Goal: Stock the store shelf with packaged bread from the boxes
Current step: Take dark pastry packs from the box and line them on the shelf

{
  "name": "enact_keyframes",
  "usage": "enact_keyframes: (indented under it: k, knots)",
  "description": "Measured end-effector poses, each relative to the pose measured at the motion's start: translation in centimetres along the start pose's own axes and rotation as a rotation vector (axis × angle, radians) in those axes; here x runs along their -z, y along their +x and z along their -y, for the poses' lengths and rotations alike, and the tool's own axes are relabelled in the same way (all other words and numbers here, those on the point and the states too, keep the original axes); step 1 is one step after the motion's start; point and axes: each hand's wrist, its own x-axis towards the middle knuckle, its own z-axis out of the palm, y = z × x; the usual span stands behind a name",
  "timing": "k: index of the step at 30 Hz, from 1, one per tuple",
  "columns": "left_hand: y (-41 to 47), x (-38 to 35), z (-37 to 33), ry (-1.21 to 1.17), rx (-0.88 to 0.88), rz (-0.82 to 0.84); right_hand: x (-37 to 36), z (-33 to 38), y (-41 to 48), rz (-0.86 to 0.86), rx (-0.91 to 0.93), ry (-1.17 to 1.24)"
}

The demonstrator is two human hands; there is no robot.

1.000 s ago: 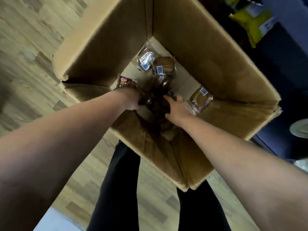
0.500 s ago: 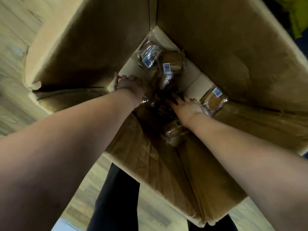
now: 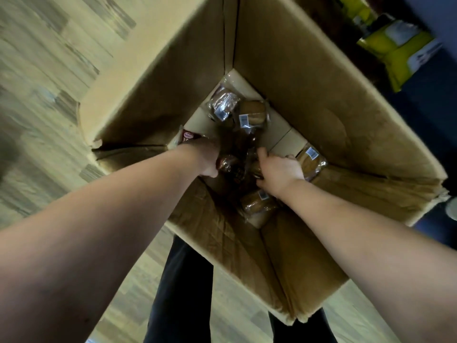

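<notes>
Left grip (image 3: 207, 157), right grip (image 3: 279, 169) around bread (image 3: 235, 167) (boxed)

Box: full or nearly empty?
Nearly empty. The cardboard box shows bare bottom panels, with only a handful of bread packs scattered low inside its deep walls.

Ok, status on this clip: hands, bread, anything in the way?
Left hand and right hand down in the cardboard box, on the bread packets; grips unclear. Packets all at the box bottom. Nothing seen blocking the hands.

Wood floor (image 3: 44, 95), yellow packets (image 3: 395, 50)
</notes>
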Motion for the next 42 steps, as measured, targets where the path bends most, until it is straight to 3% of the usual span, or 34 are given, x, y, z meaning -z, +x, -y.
enact_keyframes:
  k: [4,11,15,27,34,42]
  knots:
    - [-4.1,3.4,-0.6,0.034,0.021,-0.059,3.5,0.7,-2.3,-0.087,-0.087,0.112]
    - [-16.2,10.1,1.0,0.049,-0.010,-0.351,13.6,3.2,-10.0,-0.280,-0.126,0.122]
    - [-25.0,14.9,2.3,0.032,0.029,-0.416,22.0,5.6,-16.0,-0.415,-0.079,0.108]
    - [-52.4,32.0,3.7,0.052,0.059,-0.934,46.1,10.6,-34.6,-0.914,0.038,-0.076]
    - [-59.0,35.8,-0.3,0.169,-0.019,-0.997,50.2,6.8,-43.2,-1.064,-0.117,-0.141]
    - [-58.9,38.8,-10.6,0.321,-0.259,-1.039,47.7,-2.4,-50.8,-1.083,-0.410,-0.106]
